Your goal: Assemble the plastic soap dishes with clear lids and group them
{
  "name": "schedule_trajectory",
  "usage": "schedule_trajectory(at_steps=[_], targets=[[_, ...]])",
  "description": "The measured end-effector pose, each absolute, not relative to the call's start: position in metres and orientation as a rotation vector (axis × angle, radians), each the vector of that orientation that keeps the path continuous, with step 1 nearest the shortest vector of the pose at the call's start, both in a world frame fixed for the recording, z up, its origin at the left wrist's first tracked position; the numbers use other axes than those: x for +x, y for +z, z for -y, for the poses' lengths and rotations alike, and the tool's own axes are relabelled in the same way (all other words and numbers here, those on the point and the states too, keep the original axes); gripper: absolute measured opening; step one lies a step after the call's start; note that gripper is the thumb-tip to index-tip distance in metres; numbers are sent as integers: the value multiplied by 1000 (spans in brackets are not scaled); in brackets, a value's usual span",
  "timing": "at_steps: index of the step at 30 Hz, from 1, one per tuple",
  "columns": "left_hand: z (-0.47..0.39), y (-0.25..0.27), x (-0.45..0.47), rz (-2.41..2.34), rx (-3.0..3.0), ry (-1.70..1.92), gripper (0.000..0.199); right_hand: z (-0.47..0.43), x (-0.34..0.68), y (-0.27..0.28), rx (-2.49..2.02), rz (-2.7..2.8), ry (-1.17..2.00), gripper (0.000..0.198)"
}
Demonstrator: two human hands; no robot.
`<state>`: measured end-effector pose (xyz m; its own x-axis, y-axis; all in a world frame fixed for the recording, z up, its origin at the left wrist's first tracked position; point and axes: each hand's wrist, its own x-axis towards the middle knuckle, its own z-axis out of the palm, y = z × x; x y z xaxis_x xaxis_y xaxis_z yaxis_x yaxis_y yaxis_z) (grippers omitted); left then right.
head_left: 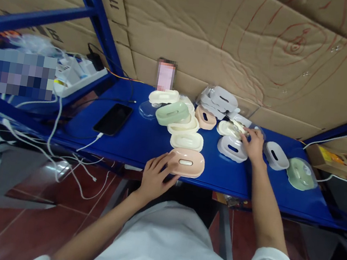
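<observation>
At the table's front edge, my left hand grips the left end of a peach oval soap box, with the thumb below and the fingers along its side. Farther off, my right hand has its fingers closed on a cream soap dish piece with clear plastic on it. A lilac slotted piece lies just below those fingertips. Between the hands are a cream tray, a sage green slotted piece and a smaller peach slotted piece.
A black phone lies left on the blue table, near a white cable. Lilac parts are piled at the back against cardboard. To the right are another lilac piece and a green one under clear plastic. A blue frame post stands left.
</observation>
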<state>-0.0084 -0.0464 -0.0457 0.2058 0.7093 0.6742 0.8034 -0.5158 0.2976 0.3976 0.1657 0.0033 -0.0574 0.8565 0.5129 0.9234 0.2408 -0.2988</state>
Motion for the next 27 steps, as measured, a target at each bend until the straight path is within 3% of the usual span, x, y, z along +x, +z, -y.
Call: schedule_trajectory(at_steps=[10, 19, 27], targets=[[46, -51, -11, 1474, -2350, -1188, 34, -131, 394, 10, -1494, 2093, -45, 42], [47, -46, -10, 1471, -2331, -1165, 33, -147, 380, 5, -1623, 1990, 12, 59], [47, -47, -11, 1478, -2324, -1160, 32, -148, 376, 4, -1568, 1956, 100, 55]])
